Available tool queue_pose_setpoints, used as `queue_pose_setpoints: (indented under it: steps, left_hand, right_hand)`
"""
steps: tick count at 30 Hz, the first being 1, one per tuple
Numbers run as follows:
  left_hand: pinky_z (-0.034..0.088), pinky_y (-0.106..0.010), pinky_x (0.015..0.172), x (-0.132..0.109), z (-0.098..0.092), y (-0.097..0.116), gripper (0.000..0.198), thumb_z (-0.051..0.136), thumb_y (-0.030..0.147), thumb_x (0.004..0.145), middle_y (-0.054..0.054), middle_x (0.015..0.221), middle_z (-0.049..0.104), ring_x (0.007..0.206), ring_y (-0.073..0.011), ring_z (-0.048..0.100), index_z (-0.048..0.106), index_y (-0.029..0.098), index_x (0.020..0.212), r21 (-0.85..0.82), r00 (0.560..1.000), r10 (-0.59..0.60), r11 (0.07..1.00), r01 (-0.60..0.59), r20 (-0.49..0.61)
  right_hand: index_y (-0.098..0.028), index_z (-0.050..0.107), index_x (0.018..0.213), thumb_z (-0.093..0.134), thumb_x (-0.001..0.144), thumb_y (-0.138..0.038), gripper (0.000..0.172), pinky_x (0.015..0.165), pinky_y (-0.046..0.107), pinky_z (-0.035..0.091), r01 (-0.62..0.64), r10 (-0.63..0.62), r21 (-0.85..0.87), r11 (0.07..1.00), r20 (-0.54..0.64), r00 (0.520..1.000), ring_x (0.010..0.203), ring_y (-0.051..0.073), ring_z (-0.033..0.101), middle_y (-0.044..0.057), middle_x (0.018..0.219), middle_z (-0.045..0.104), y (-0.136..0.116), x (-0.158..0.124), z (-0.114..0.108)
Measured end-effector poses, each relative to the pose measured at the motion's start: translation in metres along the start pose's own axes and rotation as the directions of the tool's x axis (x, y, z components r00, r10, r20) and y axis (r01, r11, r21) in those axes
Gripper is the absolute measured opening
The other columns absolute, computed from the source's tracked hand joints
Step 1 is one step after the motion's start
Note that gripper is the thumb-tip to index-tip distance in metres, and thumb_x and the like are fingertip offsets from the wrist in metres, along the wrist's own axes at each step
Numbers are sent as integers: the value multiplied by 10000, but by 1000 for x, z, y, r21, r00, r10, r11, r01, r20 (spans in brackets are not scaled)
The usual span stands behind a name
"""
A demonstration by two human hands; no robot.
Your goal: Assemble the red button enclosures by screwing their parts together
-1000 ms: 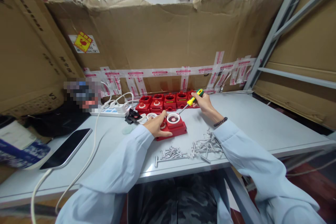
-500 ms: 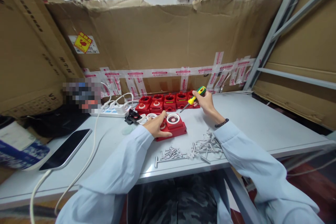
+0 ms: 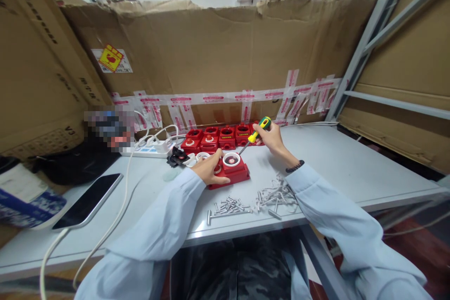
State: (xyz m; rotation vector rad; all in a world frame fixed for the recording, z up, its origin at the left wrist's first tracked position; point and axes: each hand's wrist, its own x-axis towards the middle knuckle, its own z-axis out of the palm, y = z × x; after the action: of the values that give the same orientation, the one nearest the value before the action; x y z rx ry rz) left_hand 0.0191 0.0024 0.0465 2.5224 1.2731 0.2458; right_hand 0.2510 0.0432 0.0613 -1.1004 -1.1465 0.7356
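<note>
My left hand [image 3: 210, 168] grips the left side of a red housing [image 3: 236, 176] on the table, thumb in front and fingers over the top. A white ring [image 3: 231, 160] with a dark centre sits on the housing's right part. In my right hand [image 3: 272, 138] is a screwdriver [image 3: 260, 129] with a green and yellow handle, its shaft slanting down to the left. The tip is close to the ring's right rim; whether it touches, I cannot tell. Behind my hands stands a row of several similar red housings [image 3: 227, 137].
Loose screws [image 3: 230, 205] and a pile of metal hardware [image 3: 276, 194] lie near the front edge. Black parts [image 3: 176, 156] are left of the housing. A power strip [image 3: 149, 148], a phone [image 3: 89, 199] and white cables occupy the left. Cardboard [image 3: 225, 51] walls the back.
My right hand has moved a little left, bringing the screwdriver's tip from beside the housing to the white ring's edge. My left hand and the housing stay put.
</note>
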Motion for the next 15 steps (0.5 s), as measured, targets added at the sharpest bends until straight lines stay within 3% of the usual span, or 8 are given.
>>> queue_pose_setpoints:
  steps: [7,9,12,15]
  left_hand:
    - [421,-411,839,1,0,-1,614,634,504,648,-127,1137,602,983,-301,590,363,184,1096,4,1000,13,1000,-13,-8]
    - [422,-406,842,1,1,-3,616,631,508,651,-132,1149,597,992,-299,587,362,182,1100,3,1000,20,1000,-20,-1]
    - [414,-395,873,2,2,-6,632,623,518,661,-129,1163,597,1031,-295,579,356,185,1127,4,999,38,999,-38,5]
    - [390,-407,918,4,5,-10,669,617,539,662,-136,1193,585,1099,-306,548,350,187,1165,17,999,49,999,-49,-8]
  right_hand:
    - [-220,435,696,682,658,-377,295,323,265,469,79,-78,-58,995,8,997,382,145,556,-37,500,571,-5,-4,0]
    - [-217,438,682,660,672,-406,291,356,265,467,155,-155,-130,979,11,988,421,141,551,-30,527,560,-9,-6,2]
    - [-201,473,667,642,682,-421,278,503,274,490,373,-379,-291,881,38,925,542,137,546,-18,590,548,-17,-10,8]
    - [-186,553,875,602,734,-390,253,627,296,492,511,-502,-347,786,124,856,617,141,547,0,714,592,-25,-16,19]
